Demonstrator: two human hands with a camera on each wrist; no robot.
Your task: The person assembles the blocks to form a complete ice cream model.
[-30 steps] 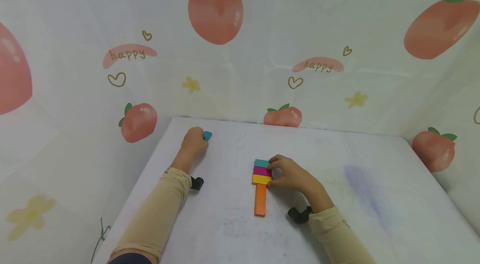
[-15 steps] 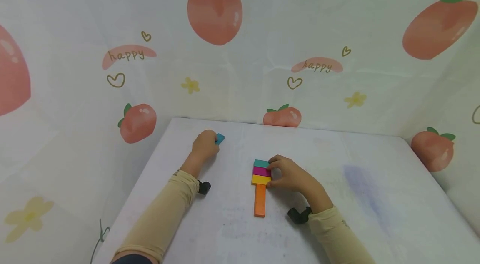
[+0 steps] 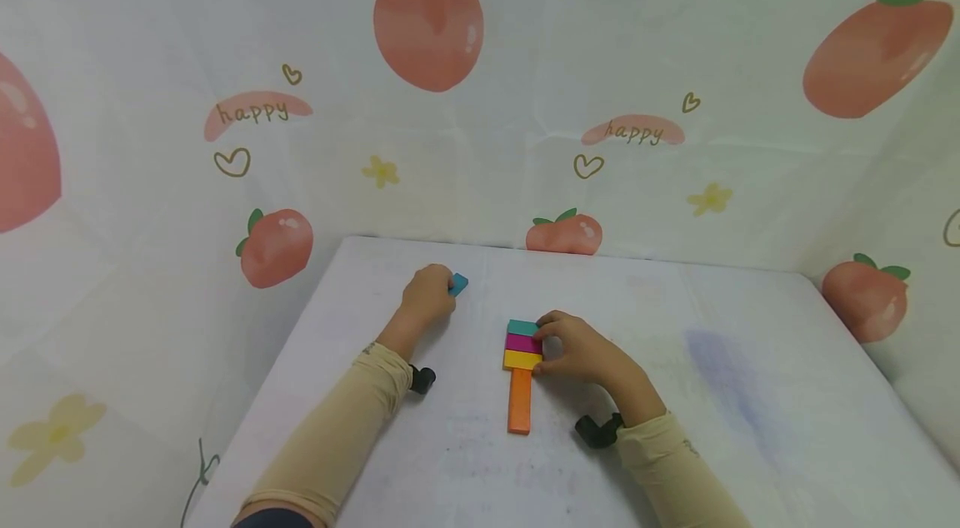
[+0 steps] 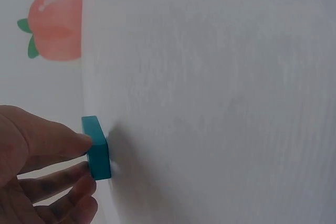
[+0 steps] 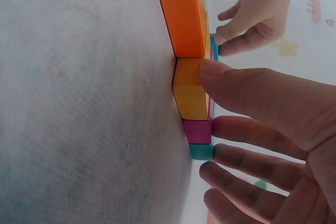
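Note:
My left hand (image 3: 429,295) pinches a small blue block (image 3: 460,285) between thumb and fingers, left of and beyond the other blocks. In the left wrist view this block (image 4: 98,150) looks teal, held just over its shadow. Three short blocks lie side by side: teal (image 3: 522,327), magenta (image 3: 522,343) and yellow (image 3: 522,360). A long orange block (image 3: 520,401) runs toward me from the yellow one. My right hand (image 3: 585,351) grips the row at its right end, thumb (image 5: 226,80) on the yellow block, fingers at the magenta and teal ends.
The blocks lie on a white-covered table (image 3: 637,478) with a bluish smudge at the right. A white fruit-print cloth (image 3: 480,178) stands behind it and at the sides. Each wrist wears a black camera (image 3: 597,430).
My left hand has moved right and slightly nearer with the blue block, closing on the row. The right hand and the other blocks have stayed put.

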